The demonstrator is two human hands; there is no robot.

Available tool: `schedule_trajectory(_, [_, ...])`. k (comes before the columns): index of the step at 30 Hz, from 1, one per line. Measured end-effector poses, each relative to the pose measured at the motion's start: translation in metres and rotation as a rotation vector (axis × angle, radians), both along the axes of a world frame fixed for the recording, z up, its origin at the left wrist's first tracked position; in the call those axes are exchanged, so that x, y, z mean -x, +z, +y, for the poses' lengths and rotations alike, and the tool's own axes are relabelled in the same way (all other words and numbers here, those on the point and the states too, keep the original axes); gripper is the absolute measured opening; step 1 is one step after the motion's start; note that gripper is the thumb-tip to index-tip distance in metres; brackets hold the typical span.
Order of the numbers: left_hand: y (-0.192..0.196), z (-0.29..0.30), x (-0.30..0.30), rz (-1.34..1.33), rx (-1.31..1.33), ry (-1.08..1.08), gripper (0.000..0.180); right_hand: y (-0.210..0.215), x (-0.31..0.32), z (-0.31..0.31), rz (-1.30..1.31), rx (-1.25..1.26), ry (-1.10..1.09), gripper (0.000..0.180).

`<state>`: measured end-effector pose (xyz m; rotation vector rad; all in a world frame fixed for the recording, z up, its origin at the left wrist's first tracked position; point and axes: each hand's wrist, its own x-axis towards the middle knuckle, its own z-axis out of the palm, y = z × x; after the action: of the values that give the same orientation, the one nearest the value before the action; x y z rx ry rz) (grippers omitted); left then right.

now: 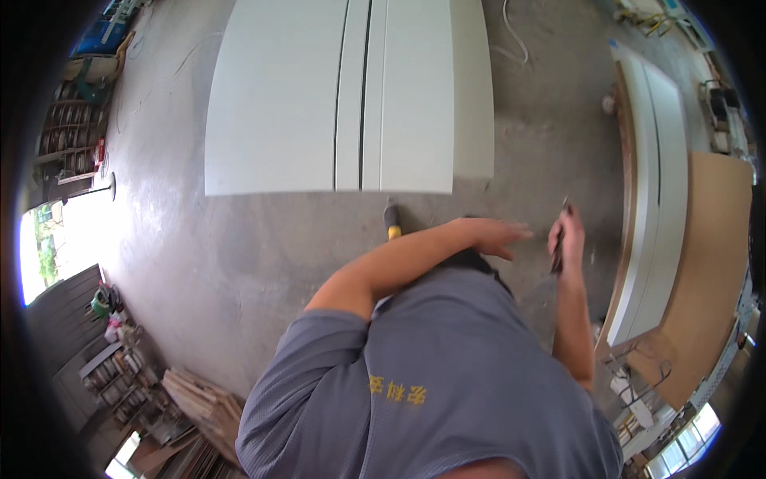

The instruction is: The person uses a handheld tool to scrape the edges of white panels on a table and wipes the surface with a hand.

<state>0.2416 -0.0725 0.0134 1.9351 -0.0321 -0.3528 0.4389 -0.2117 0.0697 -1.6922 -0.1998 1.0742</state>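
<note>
My left hand (pixel 499 235) reaches across in front of my body, its fingers stretched out and apart with nothing in them. To its right, my right hand (pixel 568 239) is closed around a slim dark hand tool (pixel 557 259). The tool's narrow tip points away from me, past my fingers; its exact kind is too small to make out. Ahead of my hands lie large white panels (pixel 275 104) with dark lengthwise grooves, and neither hand touches them. A dark object with a yellow band (pixel 393 232) shows between the panels' near edge and my left forearm, partly hidden.
On the right stands a long white grooved panel (pixel 670 176) beside a brown board (pixel 706 263). Shelves with many small items (pixel 70 140) line the far left. Stacked wooden boards (pixel 203 399) lie at the lower left. A pale cable (pixel 515 36) crosses the concrete floor (pixel 167 223).
</note>
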Motion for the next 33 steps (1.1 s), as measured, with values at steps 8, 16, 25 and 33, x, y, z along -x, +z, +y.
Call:
schedule_trajectory(8, [-0.029, 0.185, 0.123, -0.17, -0.712, 0.822, 0.069, 0.01, 0.053, 0.034, -0.503, 0.156, 0.338, 0.06])
schedule_trajectory(16, [-0.039, 0.316, 0.281, 0.143, -1.178, 1.1, 0.067, -0.005, 0.18, 0.075, -0.561, 0.241, 0.462, 0.068])
schedule_trajectory(25, [-0.035, 0.314, 0.281, 0.122, -1.165, 1.111, 0.066, -0.018, 0.208, 0.089, -0.727, 0.218, 0.356, 0.066])
schedule_trajectory(33, [-0.04, 0.31, 0.275, 0.175, -1.211, 1.128, 0.069, 0.002, 0.188, 0.111, -0.743, 0.342, 0.53, 0.066])
